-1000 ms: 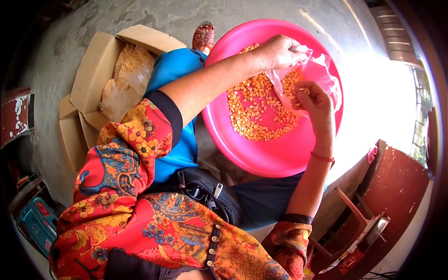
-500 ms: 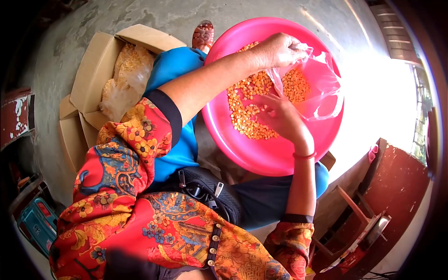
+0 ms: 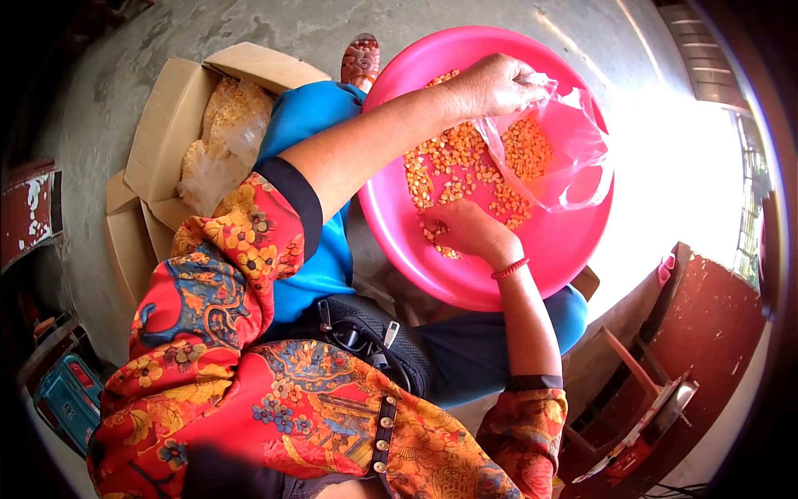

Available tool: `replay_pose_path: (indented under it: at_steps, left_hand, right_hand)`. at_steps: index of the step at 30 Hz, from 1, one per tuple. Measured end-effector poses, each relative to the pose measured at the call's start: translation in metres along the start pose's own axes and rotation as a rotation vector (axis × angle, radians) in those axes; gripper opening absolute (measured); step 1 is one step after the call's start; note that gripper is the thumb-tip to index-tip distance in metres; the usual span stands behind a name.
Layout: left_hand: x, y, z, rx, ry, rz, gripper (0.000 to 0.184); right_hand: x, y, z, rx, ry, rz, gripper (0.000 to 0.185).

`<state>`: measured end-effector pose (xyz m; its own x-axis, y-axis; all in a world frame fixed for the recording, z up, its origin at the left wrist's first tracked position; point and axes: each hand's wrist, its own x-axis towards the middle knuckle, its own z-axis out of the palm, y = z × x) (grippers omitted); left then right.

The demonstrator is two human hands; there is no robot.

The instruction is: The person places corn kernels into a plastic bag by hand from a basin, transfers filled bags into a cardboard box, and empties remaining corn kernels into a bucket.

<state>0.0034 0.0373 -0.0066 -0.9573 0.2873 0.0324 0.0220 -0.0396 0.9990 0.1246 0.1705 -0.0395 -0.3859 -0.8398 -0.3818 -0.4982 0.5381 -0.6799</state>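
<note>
Pinching the gathered edge of a clear plastic bag (image 3: 573, 150), the left hand (image 3: 503, 85) sits above a pink basin (image 3: 395, 208) in the head view, probably to lift the bag and part its mouth. The bag lies inside the basin, toward its right side, and orange corn kernels (image 3: 453, 154) show at its film; whether all of those are within it or some beneath, I cannot tell. More kernels lie loose on the basin's floor, its raised wall seemingly there to stop them scattering. The right hand (image 3: 470, 229) dips among these, its fingertips hidden, so I cannot tell whether they are spread or pressed together. Beside the blue-clad leg (image 3: 303, 133), a cardboard box (image 3: 170, 116) holds yellowish plastic bundles (image 3: 212, 179), its sides likely keeping them together.
</note>
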Motion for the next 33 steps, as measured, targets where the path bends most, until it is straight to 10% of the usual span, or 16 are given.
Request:
replay_pose_path:
  at_steps: [4, 13, 19, 23, 26, 30, 33]
  left_hand:
    - [0.002, -0.002, 0.0, 0.002, -0.014, 0.002, 0.018]
    - [0.0, 0.0, 0.0, 0.025, 0.0, 0.009, 0.02]
    - [0.001, -0.002, -0.001, 0.07, -0.015, 0.009, 0.021]
    - [-0.001, 0.002, 0.001, 0.069, 0.028, 0.053, 0.021]
    - [-0.001, 0.002, -0.002, 0.063, 0.047, 0.065, 0.021]
    - [0.001, 0.007, -0.007, 0.054, 0.1, 0.082, 0.02]
    - [0.006, 0.007, -0.01, 0.086, 0.145, 0.109, 0.021]
  right_hand:
    - [-0.008, -0.012, -0.031, 0.32, -0.194, 0.268, 0.017]
    - [-0.053, -0.013, -0.105, 0.811, 0.39, 0.239, 0.014]
    - [-0.054, -0.005, -0.106, 0.626, 0.864, 0.284, 0.018]
    - [-0.062, -0.013, -0.113, -0.064, 1.342, 0.305, 0.017]
    - [-0.07, -0.016, -0.123, -0.432, 1.219, 0.372, 0.043]
    - [-0.092, 0.045, -0.113, 0.146, 0.747, 0.6, 0.047]
    - [-0.098, 0.032, -0.115, 0.544, 0.991, 0.24, 0.037]
